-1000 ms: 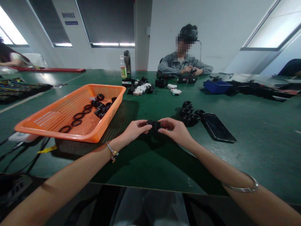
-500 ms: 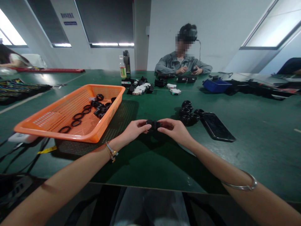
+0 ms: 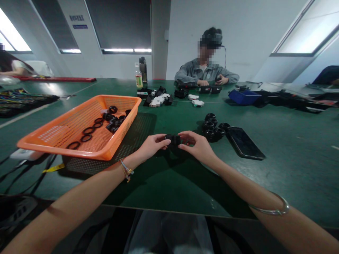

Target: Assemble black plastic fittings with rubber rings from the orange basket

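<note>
Both of my hands meet over the green table (image 3: 169, 183) and pinch one small black round part (image 3: 173, 140) between them. My left hand (image 3: 151, 145) grips its left end with curled fingers. My right hand (image 3: 196, 145) grips its right end, fingers bent around it. Just beyond my right hand lies a cluster of similar black round parts (image 3: 214, 127). To the left stands an orange mesh basket (image 3: 66, 139) holding black rings and more black parts.
A dark phone (image 3: 245, 143) lies face up right of the cluster. Across the table a person in a grey jacket (image 3: 205, 72) handles small black and white parts (image 3: 159, 98). A bottle (image 3: 138, 78), a blue tray (image 3: 243, 97) and cables lie farther back.
My hands stay together on the black part; the fingers shift slightly around it. The person opposite has lowered their hands to the table.
</note>
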Demonstrator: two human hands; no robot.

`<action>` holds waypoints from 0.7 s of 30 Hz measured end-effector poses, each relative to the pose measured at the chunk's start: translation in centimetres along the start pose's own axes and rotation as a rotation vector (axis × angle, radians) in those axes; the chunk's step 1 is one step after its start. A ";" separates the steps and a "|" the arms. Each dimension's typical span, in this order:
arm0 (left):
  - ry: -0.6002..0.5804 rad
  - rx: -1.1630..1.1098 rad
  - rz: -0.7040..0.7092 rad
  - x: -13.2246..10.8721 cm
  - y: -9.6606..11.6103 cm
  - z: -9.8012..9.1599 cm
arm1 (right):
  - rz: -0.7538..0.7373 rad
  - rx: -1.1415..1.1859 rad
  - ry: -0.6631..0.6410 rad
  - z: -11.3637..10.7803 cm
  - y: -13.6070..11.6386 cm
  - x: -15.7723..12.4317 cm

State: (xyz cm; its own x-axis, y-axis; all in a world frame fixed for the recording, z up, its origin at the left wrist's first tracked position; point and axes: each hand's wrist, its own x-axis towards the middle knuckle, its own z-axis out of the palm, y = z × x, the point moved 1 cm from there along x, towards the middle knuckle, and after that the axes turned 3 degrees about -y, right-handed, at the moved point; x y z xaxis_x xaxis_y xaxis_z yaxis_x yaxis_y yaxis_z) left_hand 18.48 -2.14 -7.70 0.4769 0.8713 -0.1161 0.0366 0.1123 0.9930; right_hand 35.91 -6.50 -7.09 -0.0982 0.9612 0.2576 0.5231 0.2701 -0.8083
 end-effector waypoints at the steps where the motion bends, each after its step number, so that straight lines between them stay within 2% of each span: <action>1: 0.001 0.002 0.003 0.0 0.0 0.0 | -0.011 -0.018 -0.006 0.0 -0.1 0.0; 7: 0.012 0.018 0.015 0.0 -0.1 -0.1 | 0.018 -0.124 -0.027 -0.3 -0.2 0.0; 14: 0.036 0.046 0.001 -0.2 0.3 0.1 | 0.006 -0.123 -0.037 -0.3 -0.2 0.0; 21: 0.054 0.037 -0.021 -0.3 0.5 0.3 | 0.067 -0.112 -0.078 -0.2 -0.1 0.1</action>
State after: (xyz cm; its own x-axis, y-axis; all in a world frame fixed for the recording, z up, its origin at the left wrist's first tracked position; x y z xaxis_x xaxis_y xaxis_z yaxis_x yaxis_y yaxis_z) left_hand 18.65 -2.51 -7.20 0.4279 0.8934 -0.1372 0.0796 0.1139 0.9903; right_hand 36.05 -6.47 -6.88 -0.1226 0.9795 0.1597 0.6212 0.2013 -0.7574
